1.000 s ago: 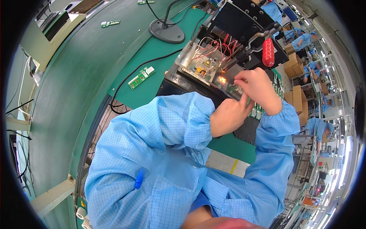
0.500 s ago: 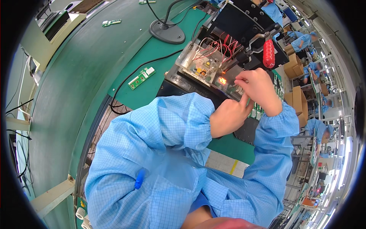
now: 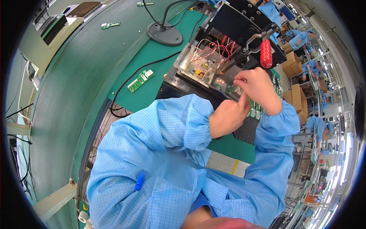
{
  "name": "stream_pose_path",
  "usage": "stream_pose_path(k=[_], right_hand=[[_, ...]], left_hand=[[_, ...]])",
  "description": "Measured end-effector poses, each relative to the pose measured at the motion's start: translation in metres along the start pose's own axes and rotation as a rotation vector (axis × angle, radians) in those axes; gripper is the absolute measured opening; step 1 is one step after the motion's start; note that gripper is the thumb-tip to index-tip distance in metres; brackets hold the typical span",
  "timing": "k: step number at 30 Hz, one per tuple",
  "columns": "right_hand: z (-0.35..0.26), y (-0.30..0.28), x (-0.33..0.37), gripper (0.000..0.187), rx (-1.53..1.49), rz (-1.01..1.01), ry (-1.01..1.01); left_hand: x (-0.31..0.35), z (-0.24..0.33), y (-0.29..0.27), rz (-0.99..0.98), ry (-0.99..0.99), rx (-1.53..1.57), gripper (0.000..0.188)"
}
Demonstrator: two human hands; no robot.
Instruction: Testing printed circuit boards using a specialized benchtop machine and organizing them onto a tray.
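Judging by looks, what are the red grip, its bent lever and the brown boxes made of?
Red grip: probably rubber or plastic, glossy and ribbed with highlights. Bent lever: likely metal, greyish sheen. Brown boxes: apparently cardboard, matt with open flaps.

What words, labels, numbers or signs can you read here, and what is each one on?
Large letters: on the grey front edge of the fixture; I leave them unquoted, and the marks further along are blurred.
Glowing characters: on the orange-lit display; too blurred to read.
Any print on the loose green circuit board: too small to read.
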State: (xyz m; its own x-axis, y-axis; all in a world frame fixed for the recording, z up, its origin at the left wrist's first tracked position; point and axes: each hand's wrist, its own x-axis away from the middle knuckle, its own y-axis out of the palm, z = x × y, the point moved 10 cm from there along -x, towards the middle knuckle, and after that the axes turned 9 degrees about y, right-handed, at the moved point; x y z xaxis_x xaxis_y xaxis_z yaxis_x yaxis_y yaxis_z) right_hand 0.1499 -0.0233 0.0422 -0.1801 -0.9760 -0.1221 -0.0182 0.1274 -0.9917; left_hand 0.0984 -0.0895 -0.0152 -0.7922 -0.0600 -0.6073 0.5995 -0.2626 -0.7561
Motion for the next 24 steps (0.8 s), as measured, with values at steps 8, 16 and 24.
stream_pose_path(k=[8, 16, 24], right_hand=[[-0.019, -0.104, 0.039, 0.033, -0.221, 0.644, 0.189], [0.015, -0.203, -0.018, 0.033, -0.405, 0.872, 0.176], [0.058, -0.167, -0.086, 0.044, -0.532, 0.681, -0.016]], left_hand=[[0.022, 0.034, -0.049, 0.169, 0.218, 0.299, 0.021], [0.043, 0.041, -0.037, 0.068, 0.462, 0.325, 0.018], [0.036, -0.06, -0.024, 0.123, 0.023, -0.27, 0.051]])
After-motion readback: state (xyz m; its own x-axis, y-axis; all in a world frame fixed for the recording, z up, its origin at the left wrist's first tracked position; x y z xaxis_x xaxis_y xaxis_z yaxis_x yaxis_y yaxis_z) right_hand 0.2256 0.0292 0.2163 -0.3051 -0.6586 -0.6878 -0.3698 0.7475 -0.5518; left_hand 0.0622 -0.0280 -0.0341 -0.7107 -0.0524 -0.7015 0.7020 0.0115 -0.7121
